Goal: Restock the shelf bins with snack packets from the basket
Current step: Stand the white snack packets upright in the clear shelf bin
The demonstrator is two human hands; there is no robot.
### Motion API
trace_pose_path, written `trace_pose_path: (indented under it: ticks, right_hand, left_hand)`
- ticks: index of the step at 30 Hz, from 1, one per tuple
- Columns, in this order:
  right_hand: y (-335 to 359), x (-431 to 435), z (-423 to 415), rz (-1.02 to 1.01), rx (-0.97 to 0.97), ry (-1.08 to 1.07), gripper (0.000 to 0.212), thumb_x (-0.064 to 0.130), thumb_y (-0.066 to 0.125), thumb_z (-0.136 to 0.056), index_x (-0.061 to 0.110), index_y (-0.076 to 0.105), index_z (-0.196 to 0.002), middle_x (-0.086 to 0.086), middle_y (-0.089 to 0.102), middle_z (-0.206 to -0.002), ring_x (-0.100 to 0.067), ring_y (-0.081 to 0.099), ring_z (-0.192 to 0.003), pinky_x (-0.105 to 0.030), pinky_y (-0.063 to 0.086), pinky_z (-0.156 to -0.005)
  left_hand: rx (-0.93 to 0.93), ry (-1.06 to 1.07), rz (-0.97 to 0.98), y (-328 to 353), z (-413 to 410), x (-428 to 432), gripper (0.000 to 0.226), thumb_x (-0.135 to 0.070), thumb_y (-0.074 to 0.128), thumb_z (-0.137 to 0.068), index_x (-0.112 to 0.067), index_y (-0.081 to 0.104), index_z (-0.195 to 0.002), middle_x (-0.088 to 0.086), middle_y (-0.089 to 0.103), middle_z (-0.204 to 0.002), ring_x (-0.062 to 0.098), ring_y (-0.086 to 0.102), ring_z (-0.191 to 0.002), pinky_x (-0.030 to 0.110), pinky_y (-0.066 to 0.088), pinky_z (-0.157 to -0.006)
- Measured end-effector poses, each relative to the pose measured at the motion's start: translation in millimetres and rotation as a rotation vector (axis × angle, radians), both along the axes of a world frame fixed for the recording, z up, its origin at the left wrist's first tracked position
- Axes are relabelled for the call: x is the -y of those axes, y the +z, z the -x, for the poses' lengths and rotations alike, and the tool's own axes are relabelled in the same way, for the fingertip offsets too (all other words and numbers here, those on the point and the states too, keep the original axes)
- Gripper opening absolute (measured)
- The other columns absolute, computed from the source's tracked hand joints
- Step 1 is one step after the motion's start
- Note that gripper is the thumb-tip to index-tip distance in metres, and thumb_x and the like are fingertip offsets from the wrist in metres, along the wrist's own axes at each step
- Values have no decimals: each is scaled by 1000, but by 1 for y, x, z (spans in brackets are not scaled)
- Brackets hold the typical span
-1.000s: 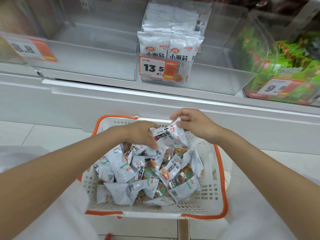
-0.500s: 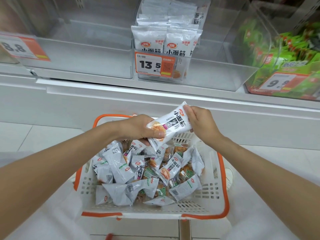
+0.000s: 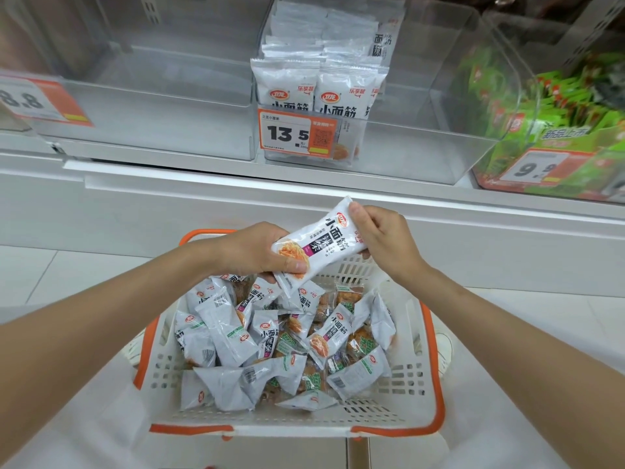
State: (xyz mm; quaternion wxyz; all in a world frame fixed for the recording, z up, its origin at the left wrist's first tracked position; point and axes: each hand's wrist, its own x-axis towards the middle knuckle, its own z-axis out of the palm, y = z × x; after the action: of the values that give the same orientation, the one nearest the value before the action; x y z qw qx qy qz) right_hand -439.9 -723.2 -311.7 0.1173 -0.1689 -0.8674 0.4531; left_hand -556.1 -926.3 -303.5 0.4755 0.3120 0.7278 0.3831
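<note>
Head view, frame centre: left hand [image 3: 257, 255] and right hand [image 3: 385, 242] both pinch one snack packet [image 3: 316, 247] above basket [image 3: 429, 384]; looks light, crinkly, slippery. Grip sealed ends.

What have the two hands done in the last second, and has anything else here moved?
Both hands have lifted one white snack packet up out of the basket: the left hand grips its lower end, the right hand its upper end, and it now shows its printed front. The heap of packets in the basket and the stocked shelf bin look unchanged.
</note>
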Motion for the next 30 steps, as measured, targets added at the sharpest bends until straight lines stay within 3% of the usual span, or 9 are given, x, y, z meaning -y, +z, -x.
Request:
trace_pose_path:
  ticks: [4,6,10,14,17,20,22,26,30]
  right_hand:
    - [-1,-5,6,-55,-59,-47,56,44,48,-99,-2,59,-69,-17,62,-62,-37,57,-59,-42,39,-49]
    - [-3,-6,7,-134,-61,-58,53,37,51,-100,-1,55,-63,-17,57,-57,-35,51,-54,-36,31,-48]
    - [1,-8,8,-217,-70,-84,52,31,54,-99,20,37,-51,3,38,-45,-15,32,-46,-30,24,-48]
    - [2,-14,13,-215,-86,-98,55,36,54,-99,6,39,-54,-9,41,-49,-20,33,-49,-34,27,-51]
    - [14,-17,17,-70,-67,-120,57,39,53,-99,4,44,-55,-11,42,-49,-22,34,-46,-32,29,-48]
    - [31,-22,18,296,-52,-241,54,47,42,-101,8,57,-67,-8,55,-55,-16,48,-47,-24,43,-49]
    - [37,-18,13,474,91,-218,52,54,42,-98,9,65,-82,-9,68,-70,-19,63,-60,-27,53,-60]
    - [35,3,2,460,232,66,35,42,63,-91,11,72,-104,-2,76,-97,-18,72,-90,-30,58,-83]
    - [50,1,-2,523,159,54,22,25,71,-88,11,73,-105,-2,76,-99,-18,72,-92,-31,57,-87]
  left_hand:
    - [-20,-12,-3,-3,-4,-2,17,-21,73,-84,-10,68,-97,-1,73,-84,9,68,-73,20,54,-62]
    - [-9,-24,-7,-5,-6,-3,15,-22,72,-85,-13,68,-97,-4,72,-81,7,68,-73,19,54,-61]
    - [37,-14,-19,-4,-6,-6,8,-24,70,-87,-19,67,-92,-10,68,-73,2,63,-69,19,53,-61]
    - [48,9,-26,-2,-4,-9,7,-25,69,-86,-20,66,-91,-11,66,-70,3,62,-67,20,54,-64]
    - [32,41,-38,-3,-2,-8,9,-26,70,-86,-18,66,-90,-9,69,-73,7,63,-70,25,55,-69]
    - [21,149,-79,-5,3,-4,12,-26,71,-86,-17,68,-93,2,74,-83,15,66,-77,35,55,-77]
    - [0,225,-122,-1,5,-5,10,-24,70,-87,-18,69,-94,0,75,-84,13,67,-75,26,56,-71]
    - [-53,258,-168,13,1,-14,22,-25,69,-88,-13,68,-106,1,75,-95,9,69,-79,23,56,-73]
    - [-118,218,-178,31,-6,-23,14,-26,69,-88,-18,67,-99,-2,73,-90,11,66,-78,26,55,-72]
